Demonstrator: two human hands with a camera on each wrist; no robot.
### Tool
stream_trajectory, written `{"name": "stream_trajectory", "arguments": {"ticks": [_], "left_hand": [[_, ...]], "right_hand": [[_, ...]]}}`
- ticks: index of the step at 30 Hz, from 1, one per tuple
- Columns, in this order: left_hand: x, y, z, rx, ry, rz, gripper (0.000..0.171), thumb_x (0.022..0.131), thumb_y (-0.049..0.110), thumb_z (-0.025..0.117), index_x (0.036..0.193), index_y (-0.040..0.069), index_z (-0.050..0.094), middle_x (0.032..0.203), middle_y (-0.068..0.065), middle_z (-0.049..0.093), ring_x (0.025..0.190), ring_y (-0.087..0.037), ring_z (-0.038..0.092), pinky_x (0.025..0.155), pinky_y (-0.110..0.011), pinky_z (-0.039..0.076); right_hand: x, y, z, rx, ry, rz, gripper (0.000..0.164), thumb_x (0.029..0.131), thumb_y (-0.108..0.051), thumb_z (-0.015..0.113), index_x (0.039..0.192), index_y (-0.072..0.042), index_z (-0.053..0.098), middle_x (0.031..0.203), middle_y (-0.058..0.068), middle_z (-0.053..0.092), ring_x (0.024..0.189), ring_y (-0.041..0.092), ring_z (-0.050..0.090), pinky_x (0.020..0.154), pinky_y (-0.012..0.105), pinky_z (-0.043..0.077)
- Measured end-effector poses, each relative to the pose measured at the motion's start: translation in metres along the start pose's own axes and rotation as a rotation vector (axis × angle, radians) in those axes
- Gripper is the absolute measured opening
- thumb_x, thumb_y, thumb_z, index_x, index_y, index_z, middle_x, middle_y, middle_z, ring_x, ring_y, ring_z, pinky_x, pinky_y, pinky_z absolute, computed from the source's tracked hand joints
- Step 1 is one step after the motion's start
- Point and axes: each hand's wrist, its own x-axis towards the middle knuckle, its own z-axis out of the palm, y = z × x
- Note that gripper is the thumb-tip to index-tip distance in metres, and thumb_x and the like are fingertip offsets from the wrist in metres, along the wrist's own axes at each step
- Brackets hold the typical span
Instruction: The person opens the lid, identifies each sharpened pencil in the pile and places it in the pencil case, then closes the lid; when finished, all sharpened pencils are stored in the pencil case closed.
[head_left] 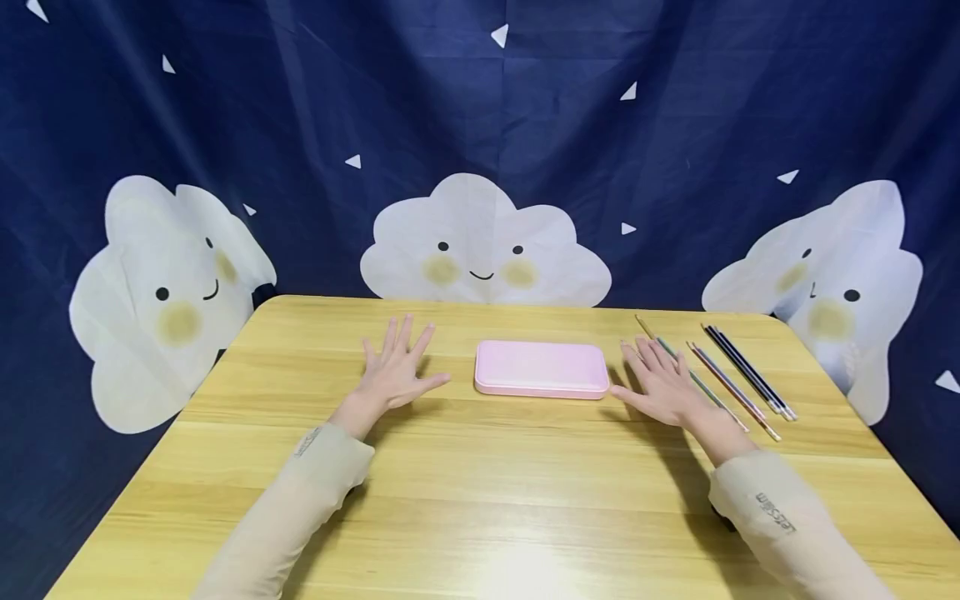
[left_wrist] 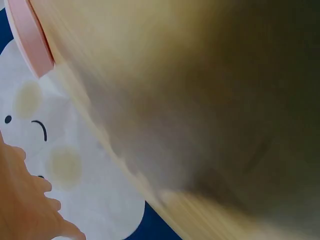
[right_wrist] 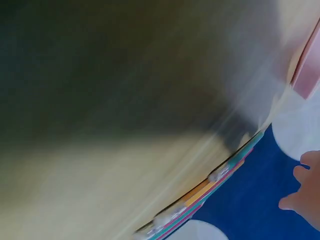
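A closed pink case (head_left: 542, 368) with rounded corners lies flat toward the back of the table. Left of it, my left hand (head_left: 395, 377) is held with fingers spread and holds nothing. My right hand (head_left: 660, 385) is just right of the case, fingers spread, thumb tip close by the case's right end. It overlaps a green pencil (head_left: 705, 387) in the head view. In the left wrist view the left hand (left_wrist: 30, 195) shows at the lower left, the case (left_wrist: 31, 37) above it. The right wrist view shows the right hand (right_wrist: 305, 187) at the right edge.
Right of the right hand lie several slim pencils: coloured ones (head_left: 731, 385) and a dark bundle (head_left: 750, 371) with pale ends. They rest on a light wooden table (head_left: 480, 483) with rounded back corners. Behind it hangs a navy curtain (head_left: 420, 92) with white clouds.
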Motion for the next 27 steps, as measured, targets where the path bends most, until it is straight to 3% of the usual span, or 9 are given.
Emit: {"name": "stream_trajectory", "arguments": {"ticks": [4, 8, 13, 20, 27], "left_hand": [[0.008, 0.006, 0.001, -0.010, -0.034, 0.023, 0.090, 0.079, 0.069, 0.046, 0.148, 0.021, 0.013, 0.152, -0.019, 0.003, 0.137, -0.039, 0.001, 0.099, -0.069, 0.007], [0.019, 0.014, 0.003, 0.023, -0.060, 0.077, 0.097, 0.077, 0.071, 0.047, 0.148, 0.014, 0.013, 0.149, -0.021, 0.014, 0.135, -0.038, 0.017, 0.105, -0.055, 0.018], [0.030, 0.026, 0.009, 0.063, -0.081, 0.149, 0.103, 0.072, 0.074, 0.049, 0.146, 0.010, 0.017, 0.145, -0.015, 0.030, 0.127, -0.034, 0.030, 0.101, -0.049, 0.030], [0.042, 0.042, 0.020, -0.013, -0.169, 0.242, 0.103, 0.070, 0.068, 0.059, 0.146, 0.011, 0.019, 0.144, -0.010, 0.032, 0.122, -0.029, 0.030, 0.100, -0.045, 0.030], [0.050, 0.052, 0.023, -0.048, -0.207, 0.274, 0.096, 0.069, 0.060, 0.067, 0.143, 0.011, 0.029, 0.139, -0.012, 0.036, 0.121, -0.027, 0.030, 0.099, -0.043, 0.030]], "right_hand": [[0.010, -0.011, 0.003, -0.003, -0.023, -0.049, 0.082, 0.089, -0.053, 0.045, 0.143, 0.002, 0.019, 0.147, 0.028, 0.011, 0.133, 0.045, 0.010, 0.102, 0.063, 0.007], [0.021, -0.027, 0.007, 0.003, -0.014, -0.127, 0.079, 0.089, -0.046, 0.051, 0.141, 0.006, 0.022, 0.145, 0.031, 0.014, 0.133, 0.045, 0.012, 0.104, 0.060, 0.010], [0.036, -0.049, 0.013, -0.022, -0.046, -0.189, 0.080, 0.088, -0.048, 0.050, 0.142, 0.005, 0.023, 0.146, 0.028, 0.018, 0.134, 0.041, 0.014, 0.106, 0.056, 0.014], [0.049, -0.069, 0.021, -0.064, -0.069, -0.247, 0.077, 0.086, -0.052, 0.052, 0.142, -0.003, 0.029, 0.144, 0.025, 0.026, 0.131, 0.042, 0.024, 0.103, 0.055, 0.023], [0.054, -0.075, 0.027, -0.217, 0.026, -0.295, 0.074, 0.084, -0.054, 0.054, 0.134, -0.002, 0.041, 0.134, 0.024, 0.040, 0.119, 0.043, 0.040, 0.089, 0.055, 0.040]]}}
